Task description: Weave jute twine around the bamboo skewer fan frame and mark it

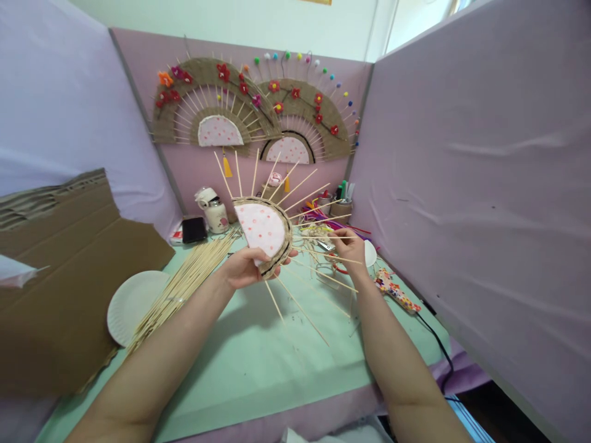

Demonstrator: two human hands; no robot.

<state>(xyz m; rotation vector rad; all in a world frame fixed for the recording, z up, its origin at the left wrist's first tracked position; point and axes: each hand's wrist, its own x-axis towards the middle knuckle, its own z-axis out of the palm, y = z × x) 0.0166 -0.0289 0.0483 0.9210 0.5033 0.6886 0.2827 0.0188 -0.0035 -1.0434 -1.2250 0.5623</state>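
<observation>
A half-round craft fan (265,231) with a pink dotted face, a burlap rim and a dark line along its curve is held up over the table. Thin wooden sticks (314,209) radiate from its curved edge. My left hand (252,267) grips the fan's lower end, thumb in front and fingers behind. On the right, the fingers of my right hand (349,246) are pinched at the outer end of one stick. Behind that hand lie scissors (327,245) with red handles, partly hidden.
Bundled sticks (194,271) overlap a paper plate (133,301) beside cardboard (69,295). A patterned glue gun (397,290) with a black cord lies right. A bottle (215,212), black box (194,230) and pen cup (340,211) stand behind. Decorated fans (217,80) hang on the back panel.
</observation>
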